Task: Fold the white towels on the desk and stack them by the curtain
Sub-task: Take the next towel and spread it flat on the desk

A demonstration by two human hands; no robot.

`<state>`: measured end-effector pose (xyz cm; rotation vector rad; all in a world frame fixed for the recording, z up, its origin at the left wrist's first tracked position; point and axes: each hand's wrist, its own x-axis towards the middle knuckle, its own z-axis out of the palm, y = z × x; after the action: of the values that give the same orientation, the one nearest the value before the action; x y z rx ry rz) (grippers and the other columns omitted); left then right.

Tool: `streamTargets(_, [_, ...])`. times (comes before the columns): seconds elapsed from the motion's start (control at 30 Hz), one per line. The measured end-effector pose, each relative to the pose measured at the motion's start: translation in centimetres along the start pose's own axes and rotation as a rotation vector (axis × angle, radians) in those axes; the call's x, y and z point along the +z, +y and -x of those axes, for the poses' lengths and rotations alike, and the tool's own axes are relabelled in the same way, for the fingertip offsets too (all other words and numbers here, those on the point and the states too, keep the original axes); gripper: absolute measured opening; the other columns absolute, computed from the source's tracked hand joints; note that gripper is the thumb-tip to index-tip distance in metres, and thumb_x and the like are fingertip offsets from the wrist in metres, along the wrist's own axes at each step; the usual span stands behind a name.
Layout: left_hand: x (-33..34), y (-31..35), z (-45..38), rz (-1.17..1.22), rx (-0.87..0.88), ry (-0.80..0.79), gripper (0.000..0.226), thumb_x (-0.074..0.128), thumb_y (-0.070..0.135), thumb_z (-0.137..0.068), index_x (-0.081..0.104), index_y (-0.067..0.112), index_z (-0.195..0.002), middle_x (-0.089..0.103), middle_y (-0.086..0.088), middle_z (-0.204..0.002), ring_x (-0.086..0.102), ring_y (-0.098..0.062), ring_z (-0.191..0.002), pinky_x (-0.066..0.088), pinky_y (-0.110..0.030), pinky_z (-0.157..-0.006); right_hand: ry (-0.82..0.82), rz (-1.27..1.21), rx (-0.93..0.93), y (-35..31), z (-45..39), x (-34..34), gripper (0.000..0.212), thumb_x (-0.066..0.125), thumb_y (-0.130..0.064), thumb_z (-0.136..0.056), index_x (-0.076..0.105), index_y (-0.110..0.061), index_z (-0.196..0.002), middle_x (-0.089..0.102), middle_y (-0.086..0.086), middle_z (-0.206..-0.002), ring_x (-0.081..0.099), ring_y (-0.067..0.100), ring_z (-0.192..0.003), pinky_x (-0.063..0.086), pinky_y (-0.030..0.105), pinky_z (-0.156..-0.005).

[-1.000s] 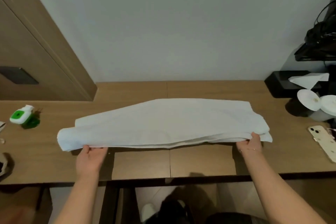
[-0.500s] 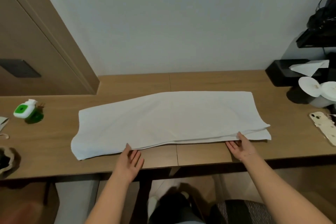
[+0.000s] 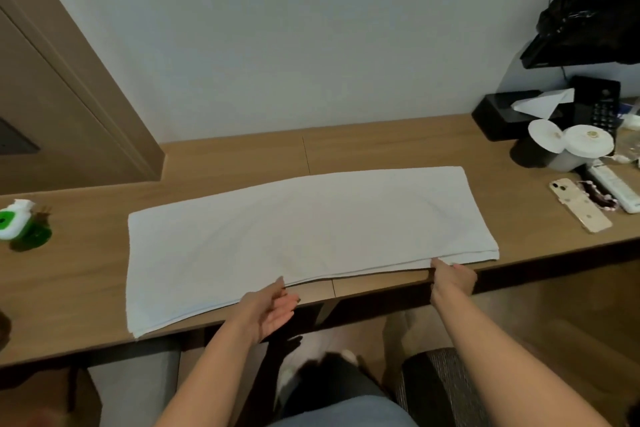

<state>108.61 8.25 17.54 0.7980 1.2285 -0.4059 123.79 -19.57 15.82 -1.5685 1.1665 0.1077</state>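
**Towel flat on desk, both hands at near edge**

White towel (image 3: 304,236) lies folded lengthwise, flat on desk (image 3: 398,149). Left hand (image 3: 268,310) grip: open, palm turned inward, fingertips touching the near hem, holding nothing. Right hand (image 3: 452,279) grip: fingers at hem near the towel's right end; can't tell if pinching. Phone (image 3: 580,204) well right of that grip.

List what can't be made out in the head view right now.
- Curtain and any stack of folded towels: outside the frame.
- White towel: layer count unclear; only thin edge lines show along the near hem.
- Right hand: fingertips at the hem, grip unclear.
- Left hand: palm open at the desk edge; contact with the towel uncertain.
- Black phone keypad: too small to read.
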Motion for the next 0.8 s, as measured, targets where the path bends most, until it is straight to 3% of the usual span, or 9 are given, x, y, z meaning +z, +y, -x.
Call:
streamTargets(0.07, [1.2,0.2,0.1,0.067,0.017,-0.027,0.027,0.059,0.028,-0.097,0.060,0.001,-0.103,0.061,-0.014,-0.086,0.053,-0.021,-0.074,0.058,-0.028,-0.062,-0.097,-0.008,0.004,-0.2,0.6,0.4,0.023,0.061,-0.006,-0.087,0.062,0.001,-0.109,0.063,0.013,-0.096,0.058,0.020,-0.067,0.051,0.026,-0.049])
streamTargets(0.17, [2.8,0.8,0.0,0.249,0.039,0.012,0.027,0.059,0.022,-0.097,0.057,-0.001,-0.113,0.063,-0.018,-0.094,0.060,-0.023,-0.080,0.053,-0.036,-0.084,-0.150,-0.087,0.024,-1.4,0.7,0.7,0.015,0.057,-0.017,-0.090,0.060,-0.003,-0.094,0.059,0.010,-0.084,0.057,0.016,-0.067,0.053,0.024,-0.048])
streamTargets(0.33, [3.9,0.6,0.9,0.298,-0.040,-0.029,0.040,0.056,0.035,-0.097,0.058,-0.003,-0.111,0.071,-0.015,-0.090,0.069,-0.016,-0.069,0.054,-0.022,-0.042,-0.242,-0.255,0.066,-3.6,-0.8,0.9,0.019,0.061,-0.019,-0.093,0.055,-0.003,-0.102,0.063,0.013,-0.080,0.060,0.021,-0.062,0.058,0.033,-0.058])
streamTargets(0.47, [4.4,2.3,0.6,0.536,-0.159,-0.050,0.045,0.062,0.036,-0.094,0.053,0.001,-0.121,0.070,-0.018,-0.087,0.069,-0.021,-0.052,0.051,-0.024,-0.035,-0.375,-0.406,0.020,-6.8,-1.4,2.2,0.022,0.054,-0.026,-0.098,0.056,-0.005,-0.092,0.062,0.008,-0.064,0.061,0.013,-0.049,0.057,0.027,-0.054])
streamTargets(0.53, [5.2,3.7,0.5,0.662,-0.223,-0.004,0.045,0.068,0.031,-0.091,0.053,0.003,-0.123,0.059,-0.015,-0.091,0.063,-0.023,-0.063,0.054,-0.030,-0.040,-0.411,-0.478,-0.019,-8.9,-1.0,3.0,0.022,0.056,-0.026,-0.097,0.056,-0.009,-0.084,0.063,0.002,-0.058,0.061,0.011,-0.053,0.055,0.022,-0.053])
streamTargets(0.67, [6.5,6.1,-0.2,0.495,-0.310,0.214,0.034,0.070,0.035,-0.087,0.060,0.020,-0.116,0.056,0.003,-0.111,0.055,-0.015,-0.096,0.051,-0.033,-0.072,-0.461,-0.562,-0.036,-13.3,-0.8,5.6,0.010,0.064,-0.022,-0.092,0.059,-0.014,-0.097,0.062,0.006,-0.091,0.064,0.015,-0.082,0.059,0.026,-0.070])
streamTargets(0.73, [7.2,6.5,0.3,0.287,-0.271,0.302,0.037,0.076,0.032,-0.077,0.067,0.019,-0.110,0.059,0.001,-0.124,0.051,-0.014,-0.121,0.037,-0.030,-0.104,-0.499,-0.547,-0.017,-14.5,-0.7,7.2,0.011,0.064,-0.021,-0.092,0.059,-0.013,-0.096,0.062,0.008,-0.093,0.065,0.017,-0.087,0.059,0.027,-0.069])
streamTargets(0.77, [7.4,6.4,0.4,0.104,-0.167,0.267,0.044,0.084,0.033,-0.052,0.070,0.012,-0.087,0.061,-0.006,-0.123,0.040,-0.019,-0.136,0.010,-0.010,-0.104,-0.539,-0.557,-0.001,-15.0,-0.5,8.0,0.012,0.063,-0.022,-0.092,0.059,-0.011,-0.097,0.063,0.009,-0.095,0.065,0.018,-0.089,0.060,0.027,-0.067])
streamTargets(0.8, [7.2,6.4,-0.1,-0.170,-0.022,0.164,0.054,0.073,0.048,-0.026,0.060,0.006,-0.058,0.064,-0.016,-0.113,0.021,-0.030,-0.143,-0.005,-0.001,-0.071,-0.575,-0.584,0.018,-15.4,-0.4,8.7,0.014,0.063,-0.022,-0.093,0.059,-0.010,-0.098,0.063,0.010,-0.097,0.065,0.019,-0.092,0.060,0.027,-0.066])
